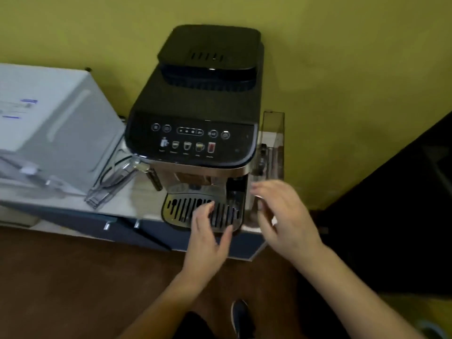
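A black coffee machine (195,99) stands on a pale counter (141,201) against a yellow-green wall, with a white box (49,123) on its left. A clear tank (274,133) stands upright just beside the machine's right flank, and a clear container (110,184) lies tilted near its left front. The slotted drip tray (181,209) sits at the machine's base. The 2 hands hold nothing: the left hand (208,233), fingers loosely spread, is over the tray's grate, while the blurred right hand (281,216), also spread, is by the right front corner; contact is unclear.

Olive wall (342,69), brown floor (61,277) (dim light)
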A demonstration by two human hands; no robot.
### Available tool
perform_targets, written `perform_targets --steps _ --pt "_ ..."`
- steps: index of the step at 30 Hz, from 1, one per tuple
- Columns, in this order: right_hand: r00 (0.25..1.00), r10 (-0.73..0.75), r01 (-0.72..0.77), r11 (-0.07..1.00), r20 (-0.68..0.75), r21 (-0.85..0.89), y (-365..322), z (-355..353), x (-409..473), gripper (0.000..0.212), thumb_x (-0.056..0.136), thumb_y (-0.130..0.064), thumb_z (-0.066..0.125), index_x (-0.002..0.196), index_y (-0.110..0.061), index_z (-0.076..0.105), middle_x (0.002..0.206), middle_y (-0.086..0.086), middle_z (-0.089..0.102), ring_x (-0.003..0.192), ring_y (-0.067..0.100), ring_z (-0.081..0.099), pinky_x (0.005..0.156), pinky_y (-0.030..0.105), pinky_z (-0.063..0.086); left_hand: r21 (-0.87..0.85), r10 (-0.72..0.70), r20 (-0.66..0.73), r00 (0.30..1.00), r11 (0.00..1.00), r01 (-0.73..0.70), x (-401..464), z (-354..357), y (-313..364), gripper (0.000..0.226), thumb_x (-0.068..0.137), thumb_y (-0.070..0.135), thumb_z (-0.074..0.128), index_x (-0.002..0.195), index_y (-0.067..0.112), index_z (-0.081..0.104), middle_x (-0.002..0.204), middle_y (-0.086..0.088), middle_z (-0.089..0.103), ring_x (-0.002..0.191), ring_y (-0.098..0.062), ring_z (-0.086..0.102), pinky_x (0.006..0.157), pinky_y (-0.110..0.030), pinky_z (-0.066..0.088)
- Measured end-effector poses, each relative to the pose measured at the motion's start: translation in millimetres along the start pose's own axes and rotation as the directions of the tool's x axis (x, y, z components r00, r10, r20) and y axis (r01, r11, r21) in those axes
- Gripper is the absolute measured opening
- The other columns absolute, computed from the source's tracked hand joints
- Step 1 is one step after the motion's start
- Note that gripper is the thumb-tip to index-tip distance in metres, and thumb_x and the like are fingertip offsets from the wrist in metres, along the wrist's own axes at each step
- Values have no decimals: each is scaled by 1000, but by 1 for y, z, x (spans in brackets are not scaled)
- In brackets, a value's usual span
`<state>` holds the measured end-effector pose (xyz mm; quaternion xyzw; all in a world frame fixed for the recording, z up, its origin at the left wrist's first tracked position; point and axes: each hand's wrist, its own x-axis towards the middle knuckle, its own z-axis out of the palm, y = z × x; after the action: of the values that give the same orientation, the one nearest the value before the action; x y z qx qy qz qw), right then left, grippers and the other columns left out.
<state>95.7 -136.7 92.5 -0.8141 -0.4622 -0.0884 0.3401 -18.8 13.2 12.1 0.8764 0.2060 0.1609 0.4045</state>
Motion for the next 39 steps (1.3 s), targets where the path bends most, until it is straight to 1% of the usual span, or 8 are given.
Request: perform_targets --steps 3,7,10,19,26,30,32,39 --pt "976 -42 6 986 214 167 -43 50 1 31 89 -17 51 112 -10 70 117 6 71 116 19 61 107 32 45 122 -108 -139 984 985 125 -3 -72 -53 46 92 16 66 133 6 47 122 -8 53 116 -22 54 97 -46 49" --pt "885 -18 -100 968 465 229 -84 127 46 28 96 -14 50 119 -14 67 122 2 67 119 18 57 106 31 44 150 -202 -326 923 954 261 15 -164 -102 38 93 10 63 129 3 52 116 -7 53 109 -25 56 94 -49 50" --pt "831 17 -167 961 556 221 -114 184 83 26 97 -15 51 118 -15 67 118 2 68 114 18 57 101 32 46 163 -231 -304 924 943 289 36 -217 -130 37 93 13 63 128 10 54 117 -4 52 107 -20 55 94 -45 51" --pt "647 535 -724 654 543 219 -160 321 158 20 99 -19 53 112 -17 68 107 1 70 97 16 64 89 38 54 319 -351 15 936 889 328 90 -278 -222 49 92 32 64 136 21 48 129 0 51 103 -19 60 87 -33 51" --pt "380 802 -922 366 462 122 -142 391 197 26 100 -22 50 117 -9 64 107 8 67 94 22 59 86 36 49 583 -421 151 894 769 264 123 -254 -266 71 84 55 65 136 12 44 127 -7 53 112 -26 58 81 -37 50" --pt "317 843 -948 283 435 142 -143 414 210 23 97 -27 58 106 -8 69 93 8 70 86 26 65 80 39 54 640 -481 193 855 722 263 132 -247 -276 61 84 53 65 125 10 53 118 -8 59 104 -26 63 76 -36 51" --pt "334 859 -942 303 388 140 -151 414 215 20 96 -27 59 101 -11 68 87 5 68 87 28 67 75 39 54 581 -489 185 853 754 306 131 -251 -278 54 81 52 66 115 11 57 110 -6 63 98 -25 64 69 -32 47" --pt "707 697 -694 653 117 305 -216 298 251 8 96 -27 62 104 -24 63 86 -14 65 78 -1 61 62 10 45 225 -304 5 953 928 295 135 -276 -220 70 80 65 63 135 23 49 124 4 58 105 -16 61 84 -39 55"
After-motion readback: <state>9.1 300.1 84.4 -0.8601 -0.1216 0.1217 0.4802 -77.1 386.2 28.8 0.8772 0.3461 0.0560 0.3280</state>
